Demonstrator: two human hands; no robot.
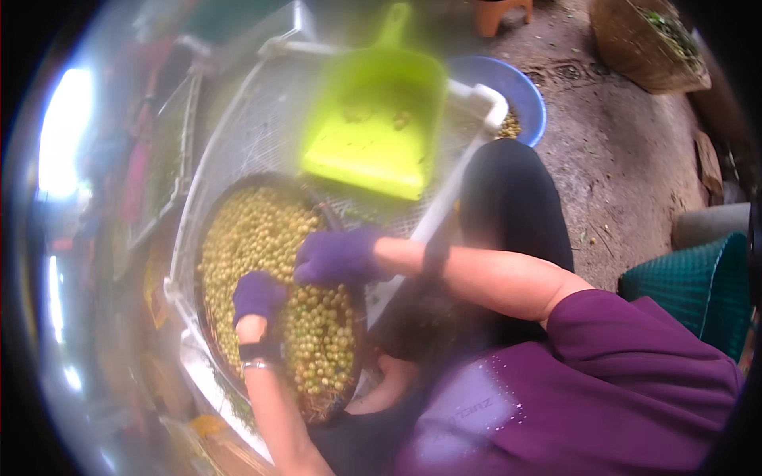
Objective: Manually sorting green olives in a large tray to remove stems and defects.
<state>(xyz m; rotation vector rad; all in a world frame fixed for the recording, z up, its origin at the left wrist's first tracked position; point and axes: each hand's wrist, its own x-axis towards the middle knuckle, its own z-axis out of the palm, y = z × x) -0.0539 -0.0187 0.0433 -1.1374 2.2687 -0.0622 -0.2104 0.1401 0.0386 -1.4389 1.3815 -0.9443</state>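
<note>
A shallow round basket [205,321] full of small round yellow-green fruits [250,226] rests on a white mesh tray [238,101]. Both hands wear purple gloves. My left hand [259,294] is low over the fruits on the basket's left side, with its fingers hidden from view. To its right, my right hand [339,259] reaches across the basket's edge and touches the fruits, its fingers bent. Whether either hand holds any fruits cannot be seen. A bright green plastic dustpan [381,119] lies beyond the basket on the tray, with a few small bits in it.
Beyond my knee stands a blue basin [533,107] with more fruits. A brown container of leaves [631,41] and the legs of an orange stool [494,18] are at the top. A green woven plastic basket [673,285] stands at the right on the dirt floor.
</note>
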